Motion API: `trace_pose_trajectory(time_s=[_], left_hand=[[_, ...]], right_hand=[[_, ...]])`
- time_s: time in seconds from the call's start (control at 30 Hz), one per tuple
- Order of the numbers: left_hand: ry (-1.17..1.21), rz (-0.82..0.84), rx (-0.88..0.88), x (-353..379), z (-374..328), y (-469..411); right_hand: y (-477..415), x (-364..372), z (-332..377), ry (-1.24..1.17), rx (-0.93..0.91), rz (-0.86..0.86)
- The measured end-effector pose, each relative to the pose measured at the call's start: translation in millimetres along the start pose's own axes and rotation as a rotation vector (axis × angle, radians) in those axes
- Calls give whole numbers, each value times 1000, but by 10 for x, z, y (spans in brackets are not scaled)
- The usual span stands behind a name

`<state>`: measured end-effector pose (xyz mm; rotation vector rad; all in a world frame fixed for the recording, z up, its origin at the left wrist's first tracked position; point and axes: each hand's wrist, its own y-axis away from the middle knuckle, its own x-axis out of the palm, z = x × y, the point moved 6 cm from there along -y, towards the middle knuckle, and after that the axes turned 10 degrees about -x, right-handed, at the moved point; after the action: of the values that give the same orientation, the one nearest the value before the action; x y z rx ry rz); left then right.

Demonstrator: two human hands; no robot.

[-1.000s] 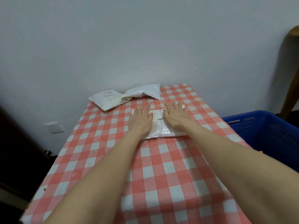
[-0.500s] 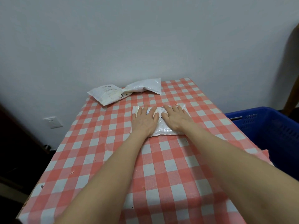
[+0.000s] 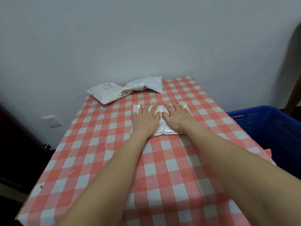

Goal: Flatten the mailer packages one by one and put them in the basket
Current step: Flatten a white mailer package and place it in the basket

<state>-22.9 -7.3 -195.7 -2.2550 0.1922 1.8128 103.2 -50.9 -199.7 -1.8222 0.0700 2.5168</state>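
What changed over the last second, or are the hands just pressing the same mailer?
Barely anything. The left hand and right hand slid slightly closer together on the mailer, still pressing flat; nothing gripped or released. The labelled mailer and plain white mailer at the far edge and the blue basket stayed put.

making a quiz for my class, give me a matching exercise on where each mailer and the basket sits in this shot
Things:
1. middle mailer
2. labelled mailer
3. puffy mailer
4. blue basket

Places:
A. beside the table, on its right
B. far left corner, printed side up
C. pressed under the flat left hand and right hand
D. far edge by the wall, right of another mailer

Pairs: 1-C, 2-B, 3-D, 4-A
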Motion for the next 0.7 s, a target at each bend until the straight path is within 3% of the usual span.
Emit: trace_pose_trajectory(time_s=[0.17, 0.3, 0.47, 0.7], left_hand=[[10, 35, -15, -13, -5, 3], [85, 88, -11, -119, 4, -8], [135, -52, -22, -325, 14, -75], [31, 52, 19, -178, -125, -20]], right_hand=[[-3, -22, -2, -37, -7, 26], [1, -111, -4, -204, -30, -18], [-33, -328, 6, -128, 15, -193], [-42, -102, 129, -53, -2, -22]])
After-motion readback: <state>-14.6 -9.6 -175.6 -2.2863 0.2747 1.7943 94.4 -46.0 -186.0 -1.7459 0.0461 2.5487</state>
